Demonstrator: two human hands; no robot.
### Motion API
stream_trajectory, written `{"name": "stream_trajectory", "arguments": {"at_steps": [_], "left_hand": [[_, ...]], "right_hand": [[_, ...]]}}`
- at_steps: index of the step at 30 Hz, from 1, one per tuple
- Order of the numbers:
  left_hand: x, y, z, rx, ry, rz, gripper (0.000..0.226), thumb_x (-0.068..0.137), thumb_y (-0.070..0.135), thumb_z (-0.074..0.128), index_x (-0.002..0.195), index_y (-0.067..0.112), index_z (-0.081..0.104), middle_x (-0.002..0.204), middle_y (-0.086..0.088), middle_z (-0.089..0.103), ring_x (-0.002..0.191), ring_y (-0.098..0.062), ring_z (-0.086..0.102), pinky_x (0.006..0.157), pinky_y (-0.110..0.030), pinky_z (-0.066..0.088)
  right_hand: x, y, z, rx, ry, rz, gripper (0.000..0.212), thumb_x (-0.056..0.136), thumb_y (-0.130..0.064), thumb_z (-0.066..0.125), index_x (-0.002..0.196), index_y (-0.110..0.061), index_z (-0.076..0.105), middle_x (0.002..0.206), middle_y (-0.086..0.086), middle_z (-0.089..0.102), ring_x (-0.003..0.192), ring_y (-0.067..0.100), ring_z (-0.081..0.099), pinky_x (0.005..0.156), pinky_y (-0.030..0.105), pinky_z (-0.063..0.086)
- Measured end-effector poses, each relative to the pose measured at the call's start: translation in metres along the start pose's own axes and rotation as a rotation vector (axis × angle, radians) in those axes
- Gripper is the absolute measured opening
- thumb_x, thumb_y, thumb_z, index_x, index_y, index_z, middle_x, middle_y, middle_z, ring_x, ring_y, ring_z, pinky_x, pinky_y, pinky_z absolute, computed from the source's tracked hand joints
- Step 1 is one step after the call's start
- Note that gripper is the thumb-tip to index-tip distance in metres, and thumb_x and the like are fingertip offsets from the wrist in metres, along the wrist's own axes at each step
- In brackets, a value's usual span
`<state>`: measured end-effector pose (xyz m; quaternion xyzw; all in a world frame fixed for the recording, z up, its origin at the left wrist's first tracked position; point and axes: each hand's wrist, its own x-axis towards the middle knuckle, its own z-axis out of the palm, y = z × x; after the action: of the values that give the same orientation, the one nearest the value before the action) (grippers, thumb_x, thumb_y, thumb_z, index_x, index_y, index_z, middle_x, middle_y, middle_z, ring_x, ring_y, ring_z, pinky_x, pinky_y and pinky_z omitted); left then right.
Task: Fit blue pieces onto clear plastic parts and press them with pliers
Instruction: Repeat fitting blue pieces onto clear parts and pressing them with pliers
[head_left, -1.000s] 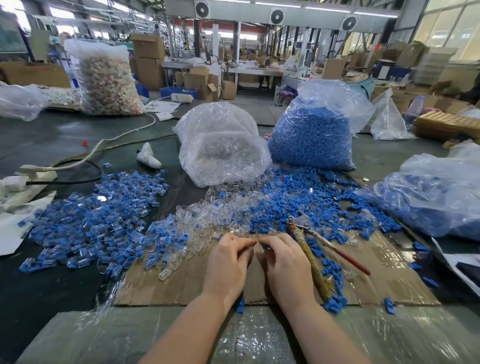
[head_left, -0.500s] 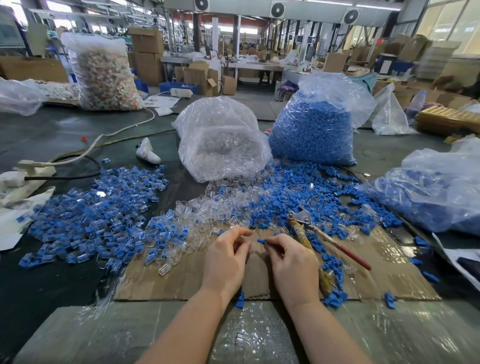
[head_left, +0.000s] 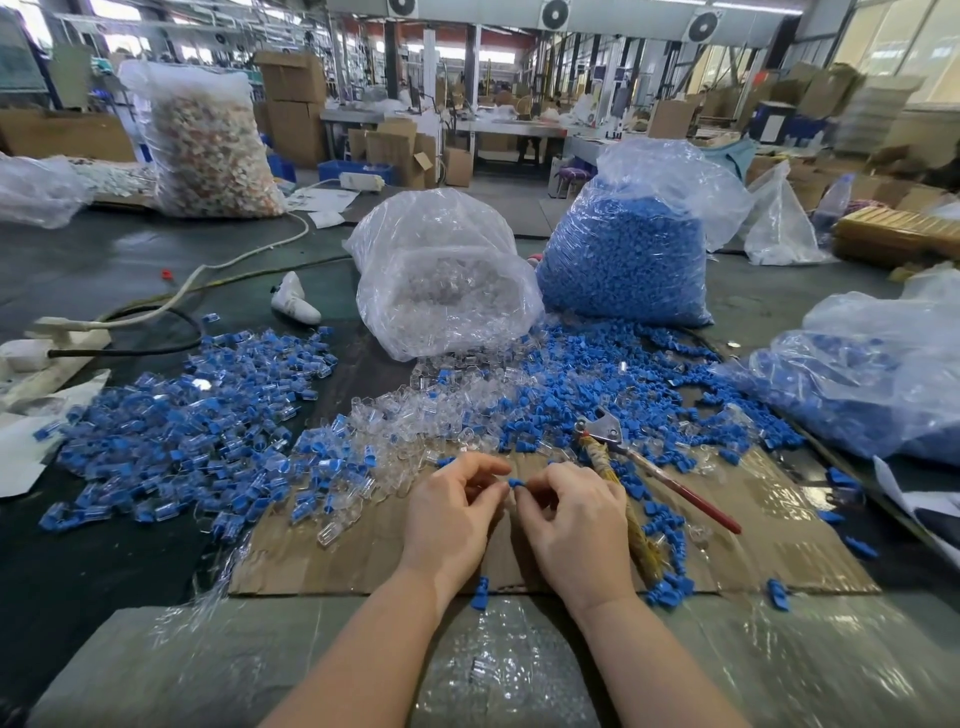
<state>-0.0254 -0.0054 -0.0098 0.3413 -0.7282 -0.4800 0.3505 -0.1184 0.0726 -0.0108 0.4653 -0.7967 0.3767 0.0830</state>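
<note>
Over the brown cardboard sheet (head_left: 332, 561) my left hand (head_left: 452, 514) and my right hand (head_left: 576, 525) meet fingertip to fingertip. A small blue piece (head_left: 515, 482) is pinched in my right hand's fingers. My left hand's curled fingers pinch something small against it; a clear part there is too hidden to confirm. The pliers (head_left: 623, 457), with one rope-wrapped handle and one red handle, lie on the cardboard just right of my right hand. Loose clear plastic parts (head_left: 415, 415) and loose blue pieces (head_left: 597, 384) are heaped beyond my hands.
A pile of fitted blue-and-clear parts (head_left: 197, 415) spreads at the left. Behind stand a bag of clear parts (head_left: 441, 275) and a bag of blue pieces (head_left: 628, 244); another blue-filled bag (head_left: 872, 379) lies at the right. Cables (head_left: 156, 312) run at the far left.
Both hands have lifted slightly off the cardboard and drawn together, and the blue piece now shows between their fingertips. The pliers have not moved.
</note>
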Motion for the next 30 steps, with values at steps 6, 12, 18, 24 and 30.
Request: {"name": "stream_trajectory", "arguments": {"at_steps": [6,12,18,24,30], "left_hand": [[0.0001,-0.0004,-0.001,0.037,-0.037,0.028,0.021,0.083,0.006,0.066,0.084,0.027,0.066,0.081,0.008,0.068,0.077,-0.004,0.063,0.073,-0.015,0.05],[0.0007,-0.0008,-0.0002,-0.01,-0.018,0.009,0.026,0.086,0.003,0.061,0.084,0.029,0.063,0.078,0.005,0.066,0.069,0.003,0.059,0.064,-0.009,0.047],[0.0011,-0.0008,0.0018,-0.092,0.009,-0.038,0.024,0.088,0.002,0.058,0.085,0.025,0.063,0.08,-0.003,0.066,0.074,-0.015,0.063,0.071,-0.027,0.056],[0.0006,-0.0004,0.0009,-0.131,-0.018,-0.064,0.021,0.089,0.003,0.058,0.085,0.023,0.064,0.079,-0.004,0.067,0.072,-0.014,0.063,0.067,-0.025,0.055],[0.0003,0.0009,-0.0002,-0.107,-0.029,-0.056,0.015,0.089,0.004,0.058,0.09,0.016,0.066,0.08,-0.006,0.068,0.073,-0.017,0.064,0.066,-0.023,0.054]], "right_hand": [[-0.0001,0.0019,0.0012,-0.02,-0.029,-0.023,0.013,0.081,-0.024,0.069,0.071,-0.018,0.063,0.071,-0.009,0.059,0.073,0.013,0.054,0.075,0.027,0.022],[0.0008,0.0036,0.0016,-0.007,-0.035,-0.053,0.01,0.083,-0.025,0.069,0.076,-0.018,0.067,0.076,-0.007,0.063,0.076,0.014,0.056,0.074,0.028,0.027],[-0.0001,0.0026,0.0,0.019,-0.034,-0.088,0.004,0.081,-0.02,0.071,0.081,-0.019,0.067,0.08,-0.007,0.065,0.079,0.015,0.058,0.075,0.028,0.03],[0.0011,0.0025,-0.0019,0.074,-0.052,-0.11,0.024,0.08,-0.021,0.072,0.104,-0.023,0.07,0.096,-0.01,0.065,0.094,0.012,0.057,0.081,0.029,0.035],[0.0008,0.0022,-0.0022,0.094,-0.036,-0.122,0.019,0.079,-0.025,0.073,0.098,-0.022,0.072,0.09,-0.007,0.066,0.088,0.015,0.058,0.078,0.035,0.04]]}}
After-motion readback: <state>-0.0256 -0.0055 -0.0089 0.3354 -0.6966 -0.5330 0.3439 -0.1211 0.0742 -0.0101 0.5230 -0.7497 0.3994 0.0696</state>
